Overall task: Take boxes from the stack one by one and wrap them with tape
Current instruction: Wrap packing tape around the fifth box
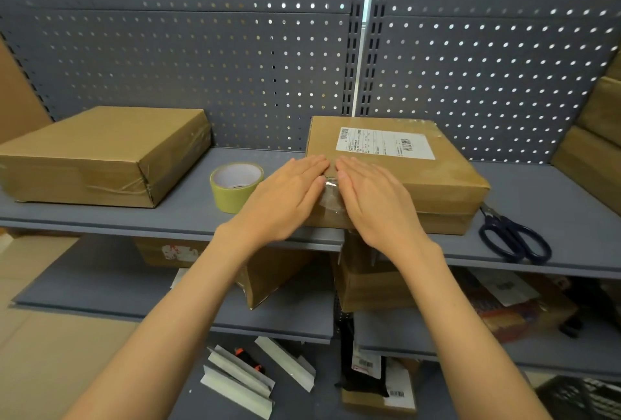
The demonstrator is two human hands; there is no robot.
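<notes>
Shelf [188, 218] — box [437, 181] under flat fingers [312, 164]

Pretty even, soft lighting, barely any shadows. Daylight pokes through the pegboard [504, 50] holes, and wide-angle warp bends the edges.

On the upper shelf [554, 191], a labelled box [420, 181] sits right of centre with both hands flat on its near left corner. A tape roll [235, 186] stands just left of it, another box [100, 157] farther left, scissors [514, 235] to the right.
</notes>
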